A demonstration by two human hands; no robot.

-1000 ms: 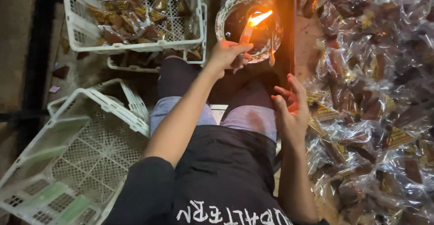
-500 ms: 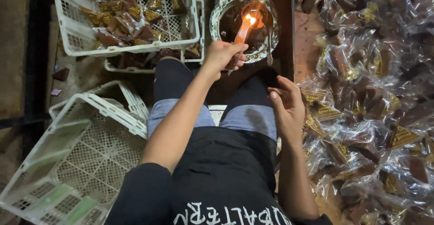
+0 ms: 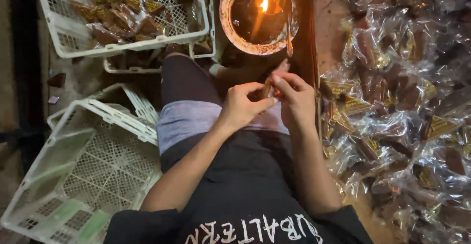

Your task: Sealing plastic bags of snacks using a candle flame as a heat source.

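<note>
Both hands point(image 3: 267, 99) on small packet point(image 3: 268, 88)

Left of the flame bowl point(image 3: 230, 25) you have a filled crate point(image 3: 64, 43), an empty crate point(image 3: 93, 175) below, wrapped packets point(image 3: 407, 106) right.

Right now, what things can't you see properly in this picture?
- Small packet, head view: pinched between left hand and right hand; the fingers hide most of it.
- Bowl with the flame: its top is cut off by the picture edge.
- Crate of packets: cut off at the top.
- Pile of wrapped packets: dark, runs off the right edge.
</note>
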